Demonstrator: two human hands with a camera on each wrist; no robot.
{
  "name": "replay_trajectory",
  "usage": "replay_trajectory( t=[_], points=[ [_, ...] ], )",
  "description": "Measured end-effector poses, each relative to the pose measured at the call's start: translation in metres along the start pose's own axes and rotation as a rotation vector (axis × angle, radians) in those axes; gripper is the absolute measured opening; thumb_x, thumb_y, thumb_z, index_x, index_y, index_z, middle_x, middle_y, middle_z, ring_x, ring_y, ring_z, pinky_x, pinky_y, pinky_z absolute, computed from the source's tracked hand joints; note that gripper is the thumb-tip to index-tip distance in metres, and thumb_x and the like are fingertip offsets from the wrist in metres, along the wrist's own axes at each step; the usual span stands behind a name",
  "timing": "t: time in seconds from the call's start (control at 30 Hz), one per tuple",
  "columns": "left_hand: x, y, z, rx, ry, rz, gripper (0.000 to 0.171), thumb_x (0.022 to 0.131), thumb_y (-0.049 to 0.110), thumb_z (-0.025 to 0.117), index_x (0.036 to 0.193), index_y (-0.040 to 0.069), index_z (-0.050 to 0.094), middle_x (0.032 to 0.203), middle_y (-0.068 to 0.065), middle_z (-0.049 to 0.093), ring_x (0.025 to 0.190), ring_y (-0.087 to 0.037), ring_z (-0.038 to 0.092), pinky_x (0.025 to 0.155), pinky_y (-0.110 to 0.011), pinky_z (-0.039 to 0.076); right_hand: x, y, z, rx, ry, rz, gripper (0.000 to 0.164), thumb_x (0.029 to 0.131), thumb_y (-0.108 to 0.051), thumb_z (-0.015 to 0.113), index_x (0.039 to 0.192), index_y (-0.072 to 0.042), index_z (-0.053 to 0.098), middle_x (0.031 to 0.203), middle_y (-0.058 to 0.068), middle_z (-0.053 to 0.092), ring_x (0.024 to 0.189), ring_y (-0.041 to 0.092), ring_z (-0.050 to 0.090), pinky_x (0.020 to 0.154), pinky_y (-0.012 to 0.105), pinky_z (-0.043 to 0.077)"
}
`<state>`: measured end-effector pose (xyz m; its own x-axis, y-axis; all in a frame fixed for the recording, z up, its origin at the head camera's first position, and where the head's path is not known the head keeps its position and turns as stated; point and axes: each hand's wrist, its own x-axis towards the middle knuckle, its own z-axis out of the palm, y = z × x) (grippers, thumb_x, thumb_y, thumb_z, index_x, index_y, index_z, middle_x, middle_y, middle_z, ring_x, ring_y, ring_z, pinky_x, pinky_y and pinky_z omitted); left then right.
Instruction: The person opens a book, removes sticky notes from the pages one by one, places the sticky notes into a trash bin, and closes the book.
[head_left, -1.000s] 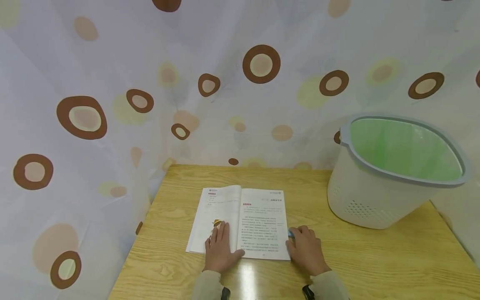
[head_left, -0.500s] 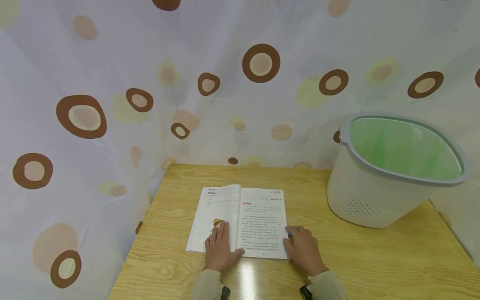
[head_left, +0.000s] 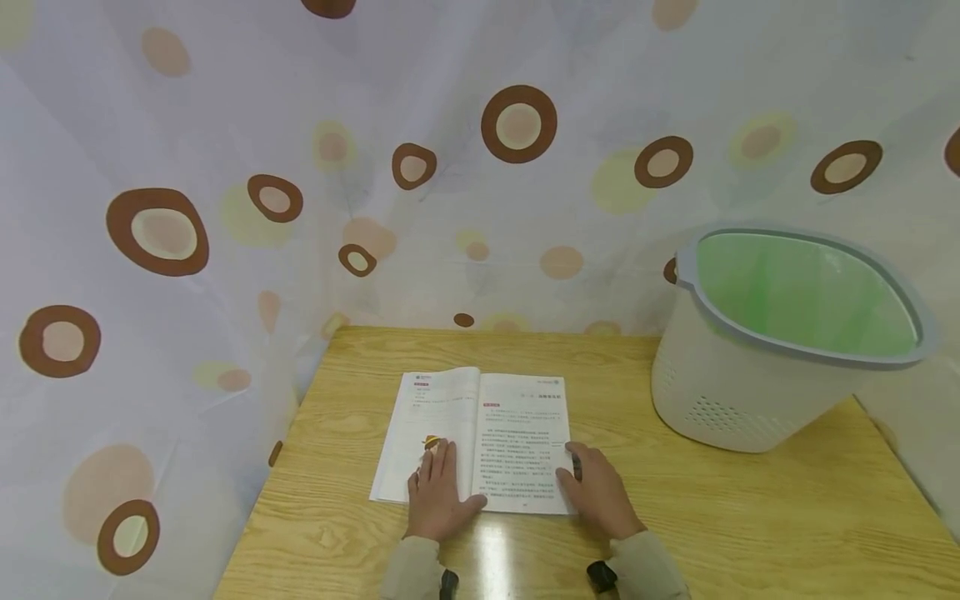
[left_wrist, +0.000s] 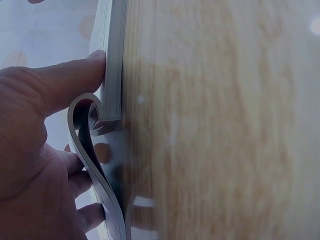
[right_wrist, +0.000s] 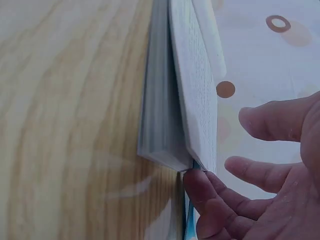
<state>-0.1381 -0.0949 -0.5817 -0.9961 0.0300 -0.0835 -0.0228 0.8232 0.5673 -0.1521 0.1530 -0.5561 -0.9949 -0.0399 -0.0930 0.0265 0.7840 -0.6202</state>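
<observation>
An open book [head_left: 517,417] lies on the wooden table, printed text on its right page and a small cartoon figure low on its left page. My left hand [head_left: 437,498] rests flat on the left page, its thumb [left_wrist: 82,77] across to the right page near the fold. Beside the right page edge is my right hand [head_left: 600,496], thumb and index finger apart. In the right wrist view a thin blue strip [right_wrist: 190,220] runs up to a gap between the pages, and lower fingertips [right_wrist: 194,184] touch it at the book's edge. Those fingers hide part of the strip.
A tall white laundry basket [head_left: 735,392] with a grey rim and green inside stands on the table [head_left: 750,517] at the right. Behind and to the left hangs a white curtain [head_left: 450,75] with brown and yellow spots.
My right hand has moved left, up to and over the right edge of the book, and the blue bit between its fingers shows less. My left hand stays on the left page.
</observation>
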Motion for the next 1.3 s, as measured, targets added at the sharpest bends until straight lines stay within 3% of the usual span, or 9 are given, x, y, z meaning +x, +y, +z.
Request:
replay_trajectory(
  t=[0.2,0.3,0.53,0.77,1.03,1.3],
  points=[
    [0.0,0.001,0.0,-0.01,-0.005,0.003,0.099,0.077,0.042,0.075,0.155,0.002,0.029,0.164,-0.016,0.026,0.151,-0.044,0.022,0.118,-0.067,0.019,0.007,0.002,-0.011,0.148,-0.029,0.087,0.049,0.097,-0.019,0.058,0.139,0.005,0.05,0.121,0.02,0.065,0.105,0.028,0.063,0.089,0.048,0.054],
    [0.0,0.001,0.0,-0.013,-0.007,0.0,0.099,0.077,0.042,0.075,0.155,0.002,0.029,0.164,-0.015,0.026,0.151,-0.044,0.021,0.118,-0.067,0.019,0.01,0.001,-0.016,0.189,-0.042,0.108,0.049,0.098,-0.021,0.057,0.141,0.003,0.049,0.121,0.019,0.065,0.105,0.028,0.064,0.084,0.043,0.055],
    [0.001,0.0,-0.001,-0.018,-0.006,0.0,0.099,0.077,0.041,0.075,0.155,0.002,0.028,0.165,-0.015,0.025,0.152,-0.043,0.021,0.118,-0.067,0.018,0.008,-0.008,-0.017,0.247,-0.029,0.093,0.047,0.092,-0.011,0.062,0.136,0.005,0.054,0.105,0.013,0.067,0.087,0.018,0.06,0.067,0.026,0.048],
    [0.001,0.0,0.0,-0.01,-0.004,-0.007,0.099,0.077,0.043,0.075,0.155,0.003,0.028,0.165,-0.015,0.025,0.152,-0.043,0.021,0.119,-0.067,0.018,0.007,-0.027,-0.01,0.339,-0.041,0.075,0.039,0.092,-0.012,0.061,0.127,0.004,0.062,0.099,0.011,0.068,0.077,0.013,0.057,0.063,0.023,0.047],
    [0.001,0.0,0.001,-0.003,0.001,-0.01,0.098,0.077,0.042,0.076,0.154,0.002,0.029,0.164,-0.016,0.027,0.151,-0.043,0.023,0.118,-0.067,0.02,0.007,-0.045,-0.001,0.405,-0.111,0.043,0.037,0.097,-0.02,0.06,0.132,-0.007,0.058,0.137,0.016,0.06,0.106,0.024,0.064,0.081,0.036,0.057],
    [-0.001,0.0,-0.001,0.014,0.01,0.003,0.096,0.079,0.043,0.074,0.154,0.002,0.031,0.164,-0.015,0.028,0.151,-0.043,0.024,0.117,-0.065,0.023,0.007,-0.054,0.013,0.448,-0.12,-0.051,0.032,0.096,-0.021,0.062,0.127,-0.013,0.061,0.136,0.009,0.061,0.114,0.024,0.065,0.085,0.038,0.057]
  ],
)
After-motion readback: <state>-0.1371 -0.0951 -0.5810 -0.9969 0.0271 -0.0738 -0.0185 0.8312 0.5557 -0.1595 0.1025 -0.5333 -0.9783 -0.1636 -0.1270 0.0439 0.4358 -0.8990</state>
